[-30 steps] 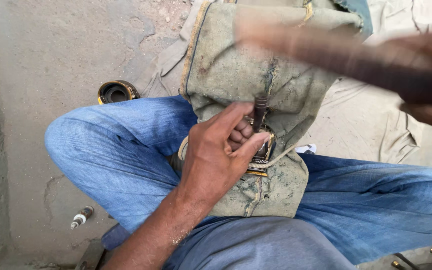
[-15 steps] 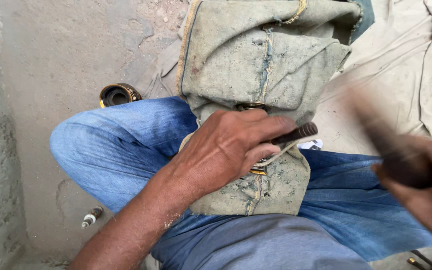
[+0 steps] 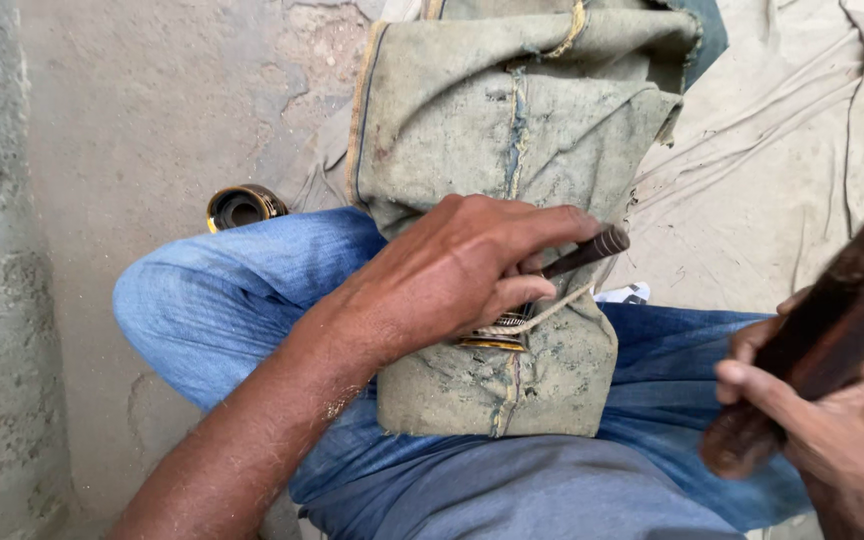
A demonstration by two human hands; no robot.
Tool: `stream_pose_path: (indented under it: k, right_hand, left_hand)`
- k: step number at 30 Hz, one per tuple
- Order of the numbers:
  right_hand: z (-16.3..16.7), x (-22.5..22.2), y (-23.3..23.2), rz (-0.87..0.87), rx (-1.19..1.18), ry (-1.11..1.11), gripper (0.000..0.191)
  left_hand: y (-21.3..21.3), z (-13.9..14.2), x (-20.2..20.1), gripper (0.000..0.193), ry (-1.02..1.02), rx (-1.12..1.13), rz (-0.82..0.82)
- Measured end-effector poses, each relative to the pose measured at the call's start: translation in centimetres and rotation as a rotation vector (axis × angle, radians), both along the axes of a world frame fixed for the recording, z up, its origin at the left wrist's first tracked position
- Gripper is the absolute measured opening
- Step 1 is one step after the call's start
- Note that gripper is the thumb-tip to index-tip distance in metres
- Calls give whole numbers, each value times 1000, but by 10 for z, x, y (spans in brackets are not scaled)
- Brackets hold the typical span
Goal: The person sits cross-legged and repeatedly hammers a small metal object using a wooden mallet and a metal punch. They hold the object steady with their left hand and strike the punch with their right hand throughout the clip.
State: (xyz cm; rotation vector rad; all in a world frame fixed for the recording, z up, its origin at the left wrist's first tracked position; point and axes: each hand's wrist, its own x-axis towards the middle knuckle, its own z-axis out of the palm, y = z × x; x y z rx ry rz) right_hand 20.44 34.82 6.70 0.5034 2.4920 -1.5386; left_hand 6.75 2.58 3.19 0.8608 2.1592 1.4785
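Punch (image 3: 587, 252), a dark metal rod with a ridged end, was held slanted in the head view, its lower tip set against a ribbed metal ring (image 3: 497, 331). That ring was laid on a folded pad of worn greyish denim (image 3: 512, 150), which was draped over the person's lap. The left hand (image 3: 462, 275) was closed around the rod, fingers curled over it, with only the upper end left showing past the forefinger. A dark wooden handle (image 3: 827, 340) was gripped in the right hand (image 3: 832, 430) at the lower right, the fingers wrapped tightly round its thick end; its far end was cut off by the frame, so what it carried could not be told. Blue jeans (image 3: 232, 300) were seen on the bent legs under the pad. A round brass-rimmed part (image 3: 242, 207) was left on the concrete floor (image 3: 132, 120) beside the knee, well apart from both hands. A pale cloth (image 3: 782, 150) was spread on the floor to the right.
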Motion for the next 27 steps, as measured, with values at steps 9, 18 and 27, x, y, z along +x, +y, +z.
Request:
stream_pose_path:
  k: [9,18,27]
  right_hand:
    - [-16,-2,-19,138,43,-403,43]
    - [-17,6,-3,162,207,-65,27]
    - [-38,-46,43,332,504,-570,28]
  left_hand:
    - [13,7,-15,54,25,-108,-139]
    - [14,7,-14,44,32,-143,-174]
    - [-3,2,7,41,6,-31,54]
